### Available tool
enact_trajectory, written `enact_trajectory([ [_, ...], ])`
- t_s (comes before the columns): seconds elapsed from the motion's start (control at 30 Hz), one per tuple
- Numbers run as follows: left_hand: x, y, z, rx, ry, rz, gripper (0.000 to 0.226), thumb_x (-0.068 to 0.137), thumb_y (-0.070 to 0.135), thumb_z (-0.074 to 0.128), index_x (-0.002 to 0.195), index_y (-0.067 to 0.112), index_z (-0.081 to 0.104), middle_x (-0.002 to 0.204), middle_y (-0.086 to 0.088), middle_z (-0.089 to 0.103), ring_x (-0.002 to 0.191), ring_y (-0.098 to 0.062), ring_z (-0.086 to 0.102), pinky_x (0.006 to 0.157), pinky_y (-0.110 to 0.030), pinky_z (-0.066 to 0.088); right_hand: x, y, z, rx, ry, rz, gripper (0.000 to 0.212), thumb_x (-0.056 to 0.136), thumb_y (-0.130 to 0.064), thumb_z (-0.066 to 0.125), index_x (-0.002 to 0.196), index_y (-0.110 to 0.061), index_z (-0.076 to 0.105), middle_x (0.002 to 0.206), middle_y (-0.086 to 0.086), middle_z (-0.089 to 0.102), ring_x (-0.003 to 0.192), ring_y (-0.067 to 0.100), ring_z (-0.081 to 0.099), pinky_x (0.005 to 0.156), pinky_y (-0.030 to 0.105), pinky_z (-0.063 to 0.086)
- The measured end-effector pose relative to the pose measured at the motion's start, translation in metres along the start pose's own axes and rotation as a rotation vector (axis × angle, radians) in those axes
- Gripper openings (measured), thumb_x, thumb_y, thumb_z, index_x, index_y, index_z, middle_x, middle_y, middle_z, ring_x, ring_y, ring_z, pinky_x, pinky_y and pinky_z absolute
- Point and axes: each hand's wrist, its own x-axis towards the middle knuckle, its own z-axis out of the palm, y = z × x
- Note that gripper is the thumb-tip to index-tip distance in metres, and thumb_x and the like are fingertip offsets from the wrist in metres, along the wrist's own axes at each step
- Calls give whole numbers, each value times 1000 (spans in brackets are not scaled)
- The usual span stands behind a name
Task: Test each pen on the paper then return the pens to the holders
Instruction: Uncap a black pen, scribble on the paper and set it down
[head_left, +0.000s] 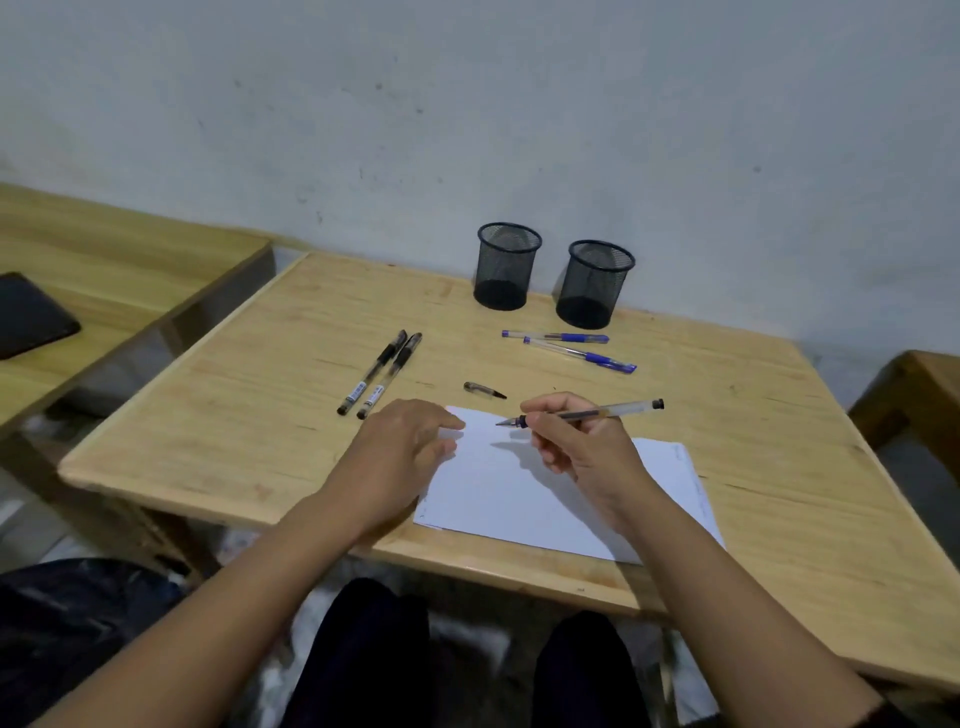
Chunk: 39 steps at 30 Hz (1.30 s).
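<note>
Paper (524, 493) at near tabletop (260, 415) edge. Left hand (410, 447) flat, fingers spread, pressing its left edge. Right hand (576, 441) grips uncapped pen (587, 414), tip just above sheet. Cap (484, 389) beyond; both holders (506, 267) at far edge.

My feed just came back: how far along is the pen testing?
Early. Both mesh holders look empty, and no marks are discernible on the paper. The right hand holds an uncapped pen above it; its cap lies nearby. The left hand steadies the sheet. Two black pens and two blue pens wait.
</note>
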Motion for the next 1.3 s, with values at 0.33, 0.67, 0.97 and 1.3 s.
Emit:
enact_trajectory([
  [0.33,-35,-25,-7,-17,-14,21,29,77,36,60,98,21,72,98,6,72,97,-13,63,86,-21,43,6,12,44,-47,-267,106,15,90,1,50,89,1,64,68,17,62,50,18,52,41,21,37],
  [0.67,-35,-28,-5,-36,5,39,27,77,31,62,100,20,71,99,4,73,99,-13,62,88,-23,45,8,24,57,-458,-246,-140,11,83,-5,54,76,-7,63,73,25,58,61,21,46,55,28,38],
  [0.97,-35,-32,-2,-29,16,43,23,80,25,68,103,21,70,101,5,72,103,-11,60,88,-14,38,5,24,58,-520,-297,-186,10,83,-7,55,75,-5,62,66,16,54,56,12,41,52,21,34],
  [1.3,-35,-32,-1,-33,20,43,23,80,24,69,103,21,71,103,5,72,104,-9,60,90,-17,38,5,26,57,-521,-318,-217,10,81,-10,56,74,-3,61,72,23,56,59,18,43,54,24,35],
])
